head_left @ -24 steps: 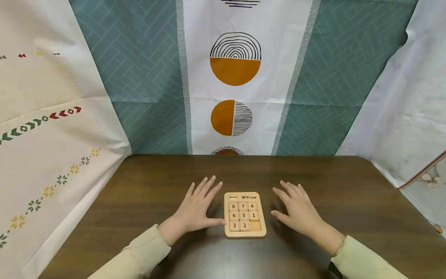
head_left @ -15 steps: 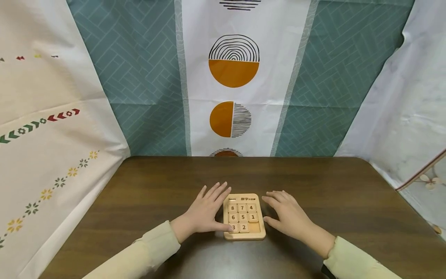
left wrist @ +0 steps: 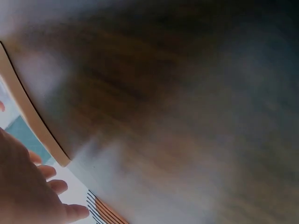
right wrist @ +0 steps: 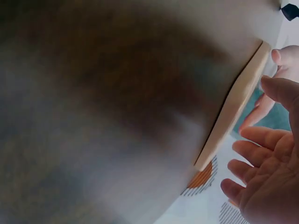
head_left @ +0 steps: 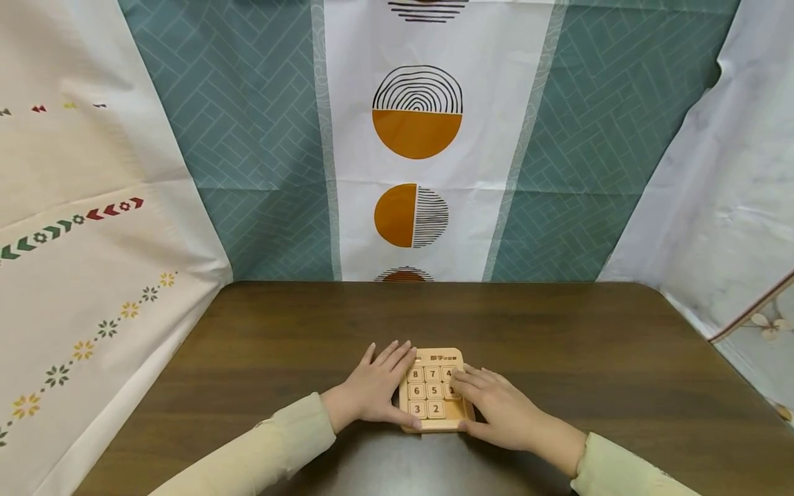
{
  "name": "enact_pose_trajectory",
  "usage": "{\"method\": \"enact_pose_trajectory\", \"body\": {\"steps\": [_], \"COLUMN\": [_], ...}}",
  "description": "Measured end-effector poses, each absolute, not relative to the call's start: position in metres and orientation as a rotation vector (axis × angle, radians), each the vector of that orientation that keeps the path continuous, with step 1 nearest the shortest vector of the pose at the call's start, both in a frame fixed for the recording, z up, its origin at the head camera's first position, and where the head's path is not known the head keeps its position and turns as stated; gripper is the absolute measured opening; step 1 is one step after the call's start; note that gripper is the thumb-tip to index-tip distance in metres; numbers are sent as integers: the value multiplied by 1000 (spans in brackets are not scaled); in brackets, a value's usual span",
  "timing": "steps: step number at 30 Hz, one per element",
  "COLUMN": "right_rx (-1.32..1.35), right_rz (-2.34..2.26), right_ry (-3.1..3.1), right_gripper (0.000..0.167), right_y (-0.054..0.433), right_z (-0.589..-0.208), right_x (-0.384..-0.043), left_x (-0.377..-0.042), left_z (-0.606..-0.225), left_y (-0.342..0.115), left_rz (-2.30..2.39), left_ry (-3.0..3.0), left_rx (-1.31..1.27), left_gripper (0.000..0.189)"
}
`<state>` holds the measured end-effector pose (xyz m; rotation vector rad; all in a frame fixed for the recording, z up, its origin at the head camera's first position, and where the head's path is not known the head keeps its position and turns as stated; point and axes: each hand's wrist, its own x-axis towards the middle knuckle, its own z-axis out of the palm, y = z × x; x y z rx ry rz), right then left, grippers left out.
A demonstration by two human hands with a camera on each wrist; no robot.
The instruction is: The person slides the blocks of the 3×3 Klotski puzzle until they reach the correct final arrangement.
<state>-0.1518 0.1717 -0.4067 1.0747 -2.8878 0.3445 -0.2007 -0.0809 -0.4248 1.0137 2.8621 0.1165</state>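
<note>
A wooden number sliding puzzle [head_left: 457, 356] lies flat on the dark table in the head view, its tiles marked with digits and one gap at the lower right. At its left side is my left hand [head_left: 375, 391], fingers straight toward the upper left corner and thumb at the front edge. My right hand [head_left: 499, 410] reaches over the right side; its fingers overlap the tile marked 1 [head_left: 451, 392], and its thumb sits by the lower right corner. Both wrist views show the puzzle's pale side edge [left wrist: 29, 112] close to the fingers.
The brown wooden table [head_left: 298, 324] extends around the puzzle. A patterned curtain [head_left: 267, 138] hangs behind its far edge. Pale cloths, the left one [head_left: 74, 289] embroidered, hang at both sides.
Both hands have moved inward from either side of the puzzle to its edges. The right fingers now overlap the right column of tiles. The tiles keep the same arrangement.
</note>
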Motion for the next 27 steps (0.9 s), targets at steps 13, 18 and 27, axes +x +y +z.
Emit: {"method": "enact_pose_trajectory", "body": {"steps": [13,18,27], "right_rx": [1178,1186,1159], "right_rz": [350,359,366], "right_ry": [-3002,-3001,-3062], "right_gripper": [70,74,79], "right_y": [170,170,170], "right_z": [-408,-409,-409], "right_x": [-145,-144,-135], "left_x": [-202,-202,-203], "left_z": [-426,-424,-424], "left_y": [-77,-77,-75], "left_rz": [134,164,199], "left_ry": [2793,2793,2791], "left_rx": [885,870,865], "left_gripper": [124,124,124]}}
